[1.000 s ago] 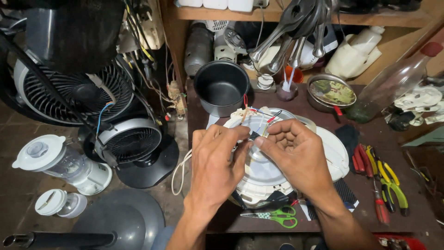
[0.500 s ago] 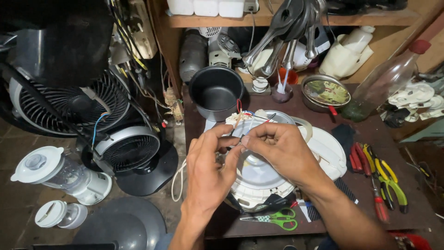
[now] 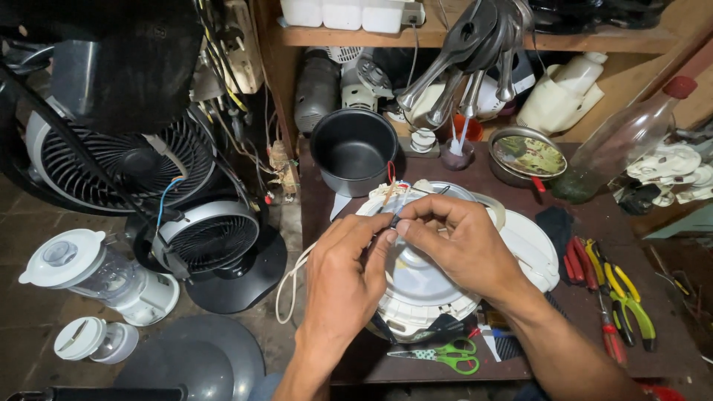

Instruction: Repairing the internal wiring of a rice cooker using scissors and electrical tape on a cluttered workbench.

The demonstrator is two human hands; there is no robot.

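Observation:
A white round appliance base (image 3: 423, 297) lies upside down on a dark wooden table (image 3: 653, 349), with thin red and black wires (image 3: 391, 189) sticking up at its far edge. My left hand (image 3: 345, 278) and my right hand (image 3: 453, 241) meet over it, fingertips pinched together on a small wire end (image 3: 394, 221). The appliance's middle is partly hidden by my hands. Just behind them stands a black inner pot (image 3: 354, 151).
Pliers with red and yellow-green handles (image 3: 613, 286) lie at the right, green scissors (image 3: 445, 355) near the front edge. A glass bottle (image 3: 624, 141), metal bowl (image 3: 526, 154) and hanging ladles (image 3: 460, 67) sit behind. Fans (image 3: 208, 241) and blender jars (image 3: 82, 271) stand on the floor, left.
My hands have drawn closer together and slightly toward the appliance's far edge, fingertips now pinching the wire end. The view has shifted a little downward.

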